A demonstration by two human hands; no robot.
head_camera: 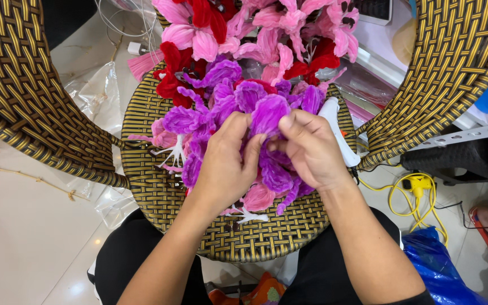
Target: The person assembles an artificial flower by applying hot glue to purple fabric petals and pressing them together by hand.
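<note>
Both hands meet over a purple fuzzy flower [266, 113] on a round woven wicker stool [255, 237]. My left hand [227, 161] pinches its petals from the left, thumb and fingers closed on them. My right hand [310, 148] grips the same flower from the right. More purple flowers [193, 121] lie around it. Pink flowers [266, 28] and red flowers [173, 79] are heaped at the far side. A white glue gun [339, 135] lies just right of my right hand.
Woven wicker chairs stand at the left [18, 85] and right [453, 68]. A yellow cable [413, 197], a blue plastic bag [436, 265] and clear plastic wrap [94, 90] lie on the tiled floor. My dark-trousered knees flank the stool.
</note>
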